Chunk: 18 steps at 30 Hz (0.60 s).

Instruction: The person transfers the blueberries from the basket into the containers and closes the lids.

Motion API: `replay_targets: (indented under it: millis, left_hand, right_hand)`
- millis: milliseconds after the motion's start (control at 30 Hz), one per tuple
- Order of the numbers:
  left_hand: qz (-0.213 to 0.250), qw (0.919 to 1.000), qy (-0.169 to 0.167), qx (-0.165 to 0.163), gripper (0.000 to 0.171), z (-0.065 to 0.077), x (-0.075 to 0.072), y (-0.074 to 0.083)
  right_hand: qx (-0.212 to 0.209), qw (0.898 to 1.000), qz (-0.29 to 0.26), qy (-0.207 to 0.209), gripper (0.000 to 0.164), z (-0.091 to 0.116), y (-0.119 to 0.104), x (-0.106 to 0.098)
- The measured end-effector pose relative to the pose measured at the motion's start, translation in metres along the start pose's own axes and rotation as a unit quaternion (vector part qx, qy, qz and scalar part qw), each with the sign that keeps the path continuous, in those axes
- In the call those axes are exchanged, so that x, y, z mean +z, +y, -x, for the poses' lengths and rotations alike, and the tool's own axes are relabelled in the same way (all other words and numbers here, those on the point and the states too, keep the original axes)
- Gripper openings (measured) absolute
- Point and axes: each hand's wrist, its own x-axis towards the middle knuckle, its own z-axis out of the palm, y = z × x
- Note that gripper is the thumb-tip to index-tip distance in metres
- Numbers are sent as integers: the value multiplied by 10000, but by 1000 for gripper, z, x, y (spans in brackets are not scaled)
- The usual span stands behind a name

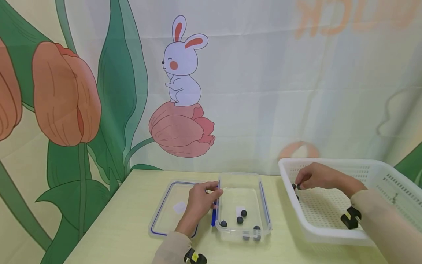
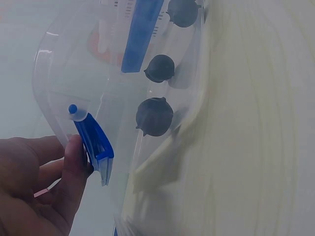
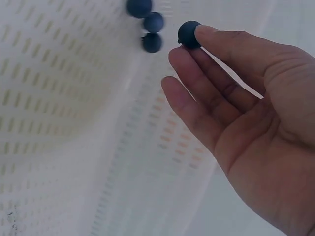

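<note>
My left hand (image 1: 202,200) pinches the left wall of a clear plastic box (image 1: 240,231), beside its blue latch (image 2: 96,140). Inside the box lie several dark blue, blueberry-like balls (image 1: 239,220) with small pointed nubs. Over at the white basket (image 1: 336,234), my right hand (image 1: 318,176) reaches in by the left wall. Between thumb and fingertips it pinches one blueberry-like ball (image 3: 189,34). More such balls (image 3: 152,43) lie close by in the basket, three of them showing in the right wrist view.
A clear lid (image 1: 161,207) with a blue seal lies flat on the table (image 1: 115,220), left of the box and partly under my left arm. Behind the table hangs a cloth (image 1: 247,91) printed with a rabbit and tulips.
</note>
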Motion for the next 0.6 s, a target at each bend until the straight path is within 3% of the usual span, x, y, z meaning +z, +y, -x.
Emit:
replay_targets:
  millis: [400,600]
  left_hand:
    - [12,10000,6,-1,38,0,0,-1]
    - [13,10000,19,5,38,0,0,0]
  right_hand:
    - [13,9965,273,792,19,15,-40,-19]
    - [17,9942,131,1070,22,27,-61,-23]
